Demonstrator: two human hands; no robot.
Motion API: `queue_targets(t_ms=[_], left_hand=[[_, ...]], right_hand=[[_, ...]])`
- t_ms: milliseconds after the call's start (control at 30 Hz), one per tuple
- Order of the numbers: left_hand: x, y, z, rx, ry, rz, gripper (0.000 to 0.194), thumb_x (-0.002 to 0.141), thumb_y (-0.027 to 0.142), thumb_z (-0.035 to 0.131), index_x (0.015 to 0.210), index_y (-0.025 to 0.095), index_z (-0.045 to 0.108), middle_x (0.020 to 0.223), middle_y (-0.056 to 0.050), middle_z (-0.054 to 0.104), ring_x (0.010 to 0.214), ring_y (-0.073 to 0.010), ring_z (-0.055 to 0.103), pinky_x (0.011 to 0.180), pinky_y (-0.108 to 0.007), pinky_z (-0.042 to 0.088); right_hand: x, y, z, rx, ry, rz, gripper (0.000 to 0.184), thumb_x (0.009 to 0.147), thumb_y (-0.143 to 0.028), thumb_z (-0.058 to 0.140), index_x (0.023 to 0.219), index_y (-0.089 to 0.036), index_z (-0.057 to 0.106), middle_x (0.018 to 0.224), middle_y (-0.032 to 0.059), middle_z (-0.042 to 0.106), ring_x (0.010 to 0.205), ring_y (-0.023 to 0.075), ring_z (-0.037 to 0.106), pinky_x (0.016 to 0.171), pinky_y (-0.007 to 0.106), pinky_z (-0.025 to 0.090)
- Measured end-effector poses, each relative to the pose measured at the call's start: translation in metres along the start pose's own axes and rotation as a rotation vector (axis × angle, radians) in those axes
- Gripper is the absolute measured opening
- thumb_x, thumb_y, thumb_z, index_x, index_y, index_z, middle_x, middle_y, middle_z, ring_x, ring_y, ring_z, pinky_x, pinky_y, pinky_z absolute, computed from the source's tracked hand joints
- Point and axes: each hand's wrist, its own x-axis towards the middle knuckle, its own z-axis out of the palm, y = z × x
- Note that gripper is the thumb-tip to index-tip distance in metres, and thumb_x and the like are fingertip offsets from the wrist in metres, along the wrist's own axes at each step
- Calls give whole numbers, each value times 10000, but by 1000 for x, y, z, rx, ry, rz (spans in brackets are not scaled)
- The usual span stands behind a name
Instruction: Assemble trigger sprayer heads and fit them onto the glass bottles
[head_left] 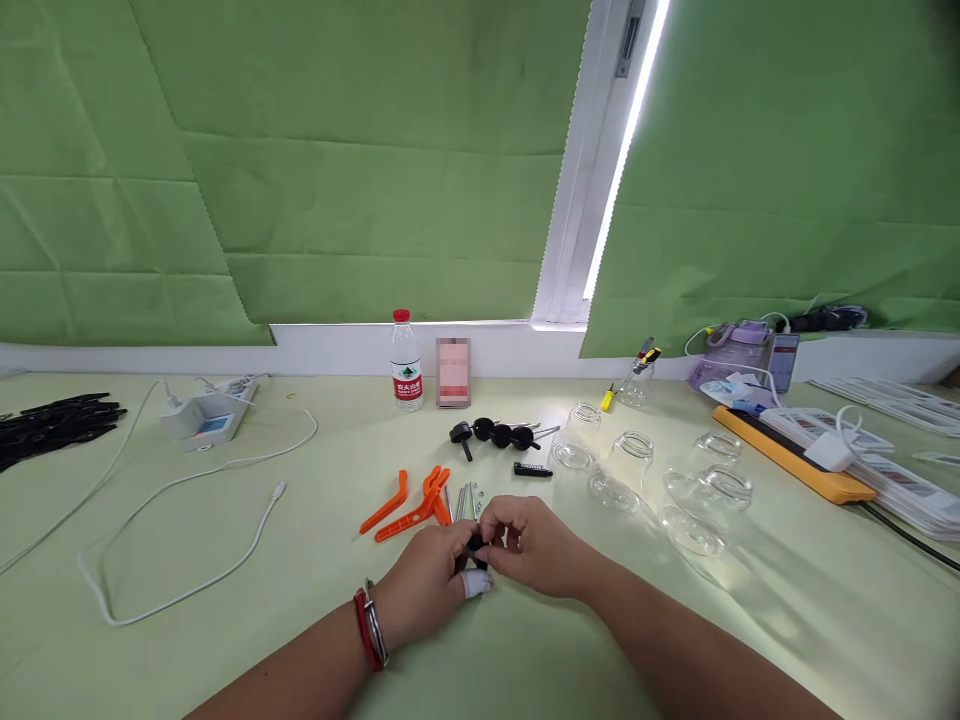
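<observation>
My left hand (427,580) and my right hand (529,545) meet low in the middle of the table. Both are closed around a small black part (477,543), mostly covered by the fingers, so its exact kind cannot be made out. White tape wraps a digit of my left hand. Just beyond the hands lie orange plastic handle pieces (416,510), slim metal pins (463,500) and tiny metal nuts (480,492). Farther back are several round black knob-like parts (502,435), one with a stem. A short black piece with a spring (532,470) rests nearer my right hand.
Upturned glass jars (630,460) stand to the right, near an orange-edged power strip (795,455). A water bottle (406,365) and a pink card (453,372) stand by the wall. At left are a white cable (217,580), a white power strip (217,420) and black strips (60,420).
</observation>
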Motion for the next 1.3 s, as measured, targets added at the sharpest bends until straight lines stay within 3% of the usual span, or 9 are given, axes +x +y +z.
queue_targets(t_ms=[167, 233, 300, 467, 600, 1000, 1133, 1233, 1300], left_hand=[[-1, -3, -15, 116, 93, 15, 150, 723, 210, 627, 868, 197, 591, 775, -4, 612, 684, -162, 523, 602, -251, 383], [-2, -6, -26, 169, 125, 66, 85, 796, 179, 539, 833, 204, 612, 806, -12, 641, 764, -171, 561, 679, -270, 408], [-3, -10, -37, 220, 125, 87, 170, 855, 175, 463, 819, 209, 626, 809, -8, 654, 779, -161, 580, 698, -266, 411], [-6, -15, -46, 396, -2, 101, 134, 846, 262, 524, 882, 223, 648, 862, -23, 652, 759, -172, 594, 644, -253, 398], [-9, -13, -44, 437, -107, 117, 248, 825, 434, 562, 923, 220, 639, 858, -50, 632, 739, -206, 600, 614, -262, 401], [-12, -12, -46, 407, -69, 58, 213, 817, 411, 574, 931, 244, 641, 823, -54, 612, 704, -209, 581, 609, -268, 402], [-11, -7, -46, 474, -21, 53, 190, 839, 386, 541, 884, 225, 633, 841, -57, 612, 693, -200, 576, 590, -256, 382], [-10, -2, -45, 538, -25, 69, 204, 865, 377, 503, 895, 214, 622, 851, -57, 608, 692, -200, 574, 572, -257, 362], [-10, 0, -43, 540, -37, 109, 224, 879, 387, 481, 918, 210, 614, 856, -55, 607, 698, -200, 574, 567, -259, 354]], right_hand=[[5, 6, 9, 292, 35, 372, 119, 701, -146, 596, 729, -192, 490, 549, -60, 514, 492, 82, 473, 463, 196, 382], [7, 10, 12, 349, 22, 504, 117, 703, -159, 588, 734, -193, 480, 496, -60, 530, 452, 94, 496, 434, 202, 399], [9, 15, 18, 379, 12, 562, 106, 708, -176, 586, 726, -188, 482, 472, -49, 557, 434, 102, 519, 430, 212, 426], [15, 21, 38, 414, -10, 529, 104, 703, -195, 608, 707, -183, 504, 475, -40, 596, 435, 106, 556, 451, 218, 459], [21, 18, 52, 397, 5, 475, 118, 697, -185, 627, 680, -187, 510, 491, -45, 595, 446, 107, 563, 452, 215, 458], [20, 23, 58, 373, 10, 370, 119, 735, -146, 629, 772, -191, 525, 573, -41, 564, 529, 117, 583, 512, 230, 488], [21, 25, 42, 226, 8, 362, 81, 783, -199, 585, 844, -190, 534, 572, -48, 541, 471, 102, 539, 453, 211, 443], [23, 26, 6, -161, 164, 325, 59, 816, -211, 537, 853, -178, 570, 652, -17, 582, 536, 115, 570, 515, 229, 458], [23, 29, -22, -439, 286, 282, 89, 814, -188, 524, 817, -180, 613, 776, 28, 627, 706, 153, 600, 651, 268, 470]])
